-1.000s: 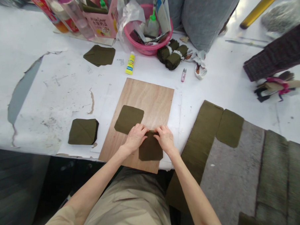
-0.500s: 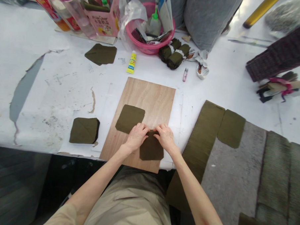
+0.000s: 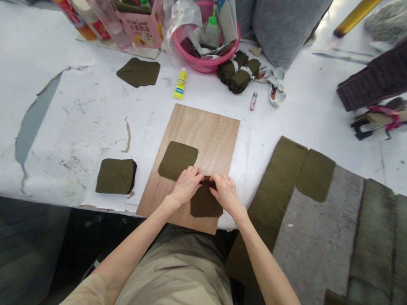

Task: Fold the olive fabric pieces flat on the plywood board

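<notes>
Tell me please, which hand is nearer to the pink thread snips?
Right. The right hand is on the near side of the pink thread snips, slightly left; the left hand is also nearside, but farther left.

Dk olive fabric pc; flat w/ top edge folded; on wooden bd.

My hands, two (left, right). Wooden board, one. Olive cloth pieces flat on my board, two. Squared olive stack on my left, one. Rolled olive bundles, two. Yellow tube, one. Small snips, one. Pink basin, one.
</notes>
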Demonstrator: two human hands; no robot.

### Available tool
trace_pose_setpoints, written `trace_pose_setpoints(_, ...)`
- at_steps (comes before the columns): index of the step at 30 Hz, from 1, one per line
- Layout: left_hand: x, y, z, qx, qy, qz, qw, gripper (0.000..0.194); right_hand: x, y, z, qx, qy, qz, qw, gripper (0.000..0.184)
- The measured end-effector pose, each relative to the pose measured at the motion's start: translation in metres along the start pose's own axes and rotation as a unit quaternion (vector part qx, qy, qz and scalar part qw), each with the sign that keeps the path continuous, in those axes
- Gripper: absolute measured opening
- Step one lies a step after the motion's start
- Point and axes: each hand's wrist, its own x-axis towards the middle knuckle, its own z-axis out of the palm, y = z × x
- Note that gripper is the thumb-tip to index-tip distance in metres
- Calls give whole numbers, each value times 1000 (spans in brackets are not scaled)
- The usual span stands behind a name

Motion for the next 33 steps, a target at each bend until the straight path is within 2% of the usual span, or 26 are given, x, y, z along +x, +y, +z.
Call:
trace_pose_setpoints(5, 1, -2, 1, -28, -17, 16, 999, 5, -16, 4, 10, 115, 14, 184, 976, 31)
trace_pose_setpoints(9, -2, -4, 3, -67, -17, -24, 997, 8, -23, 0, 16, 113, 17, 232, 966, 35)
trace_pose_setpoints(14, -11, -2, 2, -107, -17, -103, 989, 21, -24, -10, 16, 92, 16, 246, 965, 40)
trace_pose_setpoints(20, -22, 2, 7, -119, -31, -191, 974, 25, -25, -13, 17, 94, 21, 246, 965, 49)
trace_pose_setpoints(25, -23, 3, 13, -131, -25, -210, 969, 26, -25, -11, 23, 119, 33, 237, 964, 57)
trace_pose_setpoints(33, -23, 6, 10, -124, -23, -223, 967, 24, -25, -7, 27, 129, 44, 236, 962, 61)
